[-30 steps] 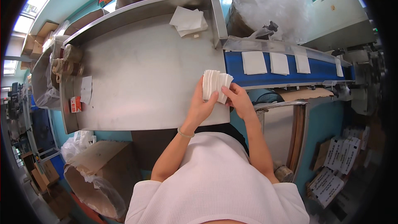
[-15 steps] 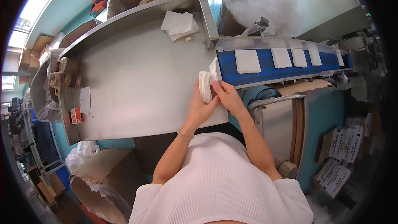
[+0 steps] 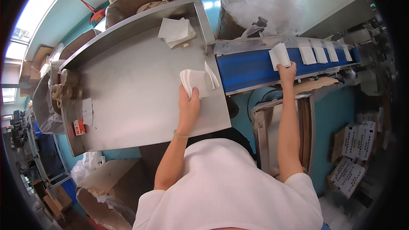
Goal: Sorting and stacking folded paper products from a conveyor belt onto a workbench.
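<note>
My left hand (image 3: 188, 110) is closed round a stack of folded white napkins (image 3: 196, 81), thumb on the near face, above the right part of the steel table (image 3: 140, 85). Right beside that stack, a thin folded white napkin (image 3: 211, 76) stands near the table's right edge. Over on the blue conveyor belt (image 3: 238, 74), my right hand (image 3: 288, 75) grips the lower edge of a folded white napkin piece (image 3: 279, 55); whether it rests on the belt is hard to tell. Farther right along the belt lie several more white napkin pieces (image 3: 307, 55).
Loose white sheets (image 3: 177, 32) lie at the table's far right corner, behind a raised steel rim (image 3: 132, 19). At the left end are tape rolls (image 3: 70, 85) and a small red-and-white box (image 3: 79, 126). A large plastic-filled bin (image 3: 264, 4) stands behind the belt.
My hands have parted: the right one has moved right to the belt with a napkin piece, while the left keeps the stack, now turned more face-up. The pieces on the belt have shifted right.
</note>
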### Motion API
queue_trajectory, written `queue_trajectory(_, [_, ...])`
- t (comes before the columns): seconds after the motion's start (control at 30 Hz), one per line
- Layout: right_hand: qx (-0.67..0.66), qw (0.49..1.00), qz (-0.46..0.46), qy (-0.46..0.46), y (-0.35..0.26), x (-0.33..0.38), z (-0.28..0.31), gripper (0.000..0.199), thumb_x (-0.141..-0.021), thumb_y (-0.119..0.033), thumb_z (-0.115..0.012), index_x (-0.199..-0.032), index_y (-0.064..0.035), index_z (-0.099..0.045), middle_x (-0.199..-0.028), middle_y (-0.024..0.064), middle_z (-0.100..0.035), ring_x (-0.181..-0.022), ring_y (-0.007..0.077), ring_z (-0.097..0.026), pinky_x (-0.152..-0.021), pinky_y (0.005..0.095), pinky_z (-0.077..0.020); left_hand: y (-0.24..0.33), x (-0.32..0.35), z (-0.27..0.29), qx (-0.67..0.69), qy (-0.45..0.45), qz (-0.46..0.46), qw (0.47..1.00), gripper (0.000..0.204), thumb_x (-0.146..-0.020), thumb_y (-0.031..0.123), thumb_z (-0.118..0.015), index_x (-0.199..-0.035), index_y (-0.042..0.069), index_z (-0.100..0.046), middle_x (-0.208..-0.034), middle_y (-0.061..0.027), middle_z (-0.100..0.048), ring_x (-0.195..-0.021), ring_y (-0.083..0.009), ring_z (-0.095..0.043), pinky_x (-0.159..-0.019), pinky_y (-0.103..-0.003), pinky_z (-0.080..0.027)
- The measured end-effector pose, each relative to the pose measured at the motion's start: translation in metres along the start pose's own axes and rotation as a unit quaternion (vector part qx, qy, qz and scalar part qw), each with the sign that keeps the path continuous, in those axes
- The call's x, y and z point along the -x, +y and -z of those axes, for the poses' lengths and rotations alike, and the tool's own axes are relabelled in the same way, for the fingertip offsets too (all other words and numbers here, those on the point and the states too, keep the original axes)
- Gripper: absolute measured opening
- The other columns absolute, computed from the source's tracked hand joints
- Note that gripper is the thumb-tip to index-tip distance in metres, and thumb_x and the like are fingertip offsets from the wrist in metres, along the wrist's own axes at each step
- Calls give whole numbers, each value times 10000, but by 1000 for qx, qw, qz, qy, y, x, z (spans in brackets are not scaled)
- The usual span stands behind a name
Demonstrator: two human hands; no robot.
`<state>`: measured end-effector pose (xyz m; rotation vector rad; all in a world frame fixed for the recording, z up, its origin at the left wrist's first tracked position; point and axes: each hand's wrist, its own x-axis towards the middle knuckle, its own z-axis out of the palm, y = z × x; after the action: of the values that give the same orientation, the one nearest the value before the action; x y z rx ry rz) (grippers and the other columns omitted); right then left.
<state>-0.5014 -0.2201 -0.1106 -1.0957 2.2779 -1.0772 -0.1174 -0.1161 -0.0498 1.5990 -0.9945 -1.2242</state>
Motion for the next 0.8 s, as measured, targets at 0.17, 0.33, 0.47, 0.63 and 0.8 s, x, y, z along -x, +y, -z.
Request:
queue_trajectory(0.17, [123, 978, 120, -117, -130, 122, -21, 507, -768, -59, -669, -1211, 18, -434, -1084, 307, -636, -1010, 496, -628, -900, 495, -511, 6, -9, -17, -73, 18, -34, 997, 530, -966, 151, -520, -1447, -10, -365, -1213, -259, -631, -1087, -402, -639, -924, -427, -495])
queue_trajectory(0.33, [136, 923, 141, -332, -170, 187, -63, 502, -776, -101, -637, -1226, 18, -448, -1050, 307, -639, -989, 488, -621, -863, 528, -501, 7, -11, -21, -157, -34, -94, 983, 556, -954, 123, -531, -1467, 3, -353, -1225, -283, -623, -1098, -458, -621, -923, -457, -494])
queue_trajectory(0.47, [60, 898, 138, -414, -173, 204, -47, 352, -803, -118, -616, -1107, 53, -567, -1047, 275, -655, -951, 487, -630, -843, 495, -519, 17, 21, 1, -133, -60, -110, 983, 544, -976, 149, -524, -1483, 41, -360, -1237, -272, -626, -1105, -450, -625, -927, -445, -495])
queue_trajectory(0.63, [92, 893, 168, -407, -150, 212, -63, 401, -879, -224, -652, -1180, 38, -607, -1100, 214, -662, -892, 364, -678, -804, 417, -544, 11, 23, 12, -111, -61, -64, 990, 542, -982, 122, -540, -1463, -41, -354, -1311, -253, -573, -1147, -406, -606, -944, -415, -489])
queue_trajectory(0.8, [-77, 921, 94, -371, -147, 224, -68, 575, -920, -306, -668, -1336, 54, -499, -1001, 197, -663, -837, 274, -665, -773, 362, -546, 6, 25, 14, -44, -58, -61, 995, 604, -973, 197, -608, -1464, -46, -354, -1298, -233, -595, -1154, -333, -626, -927, -384, -504])
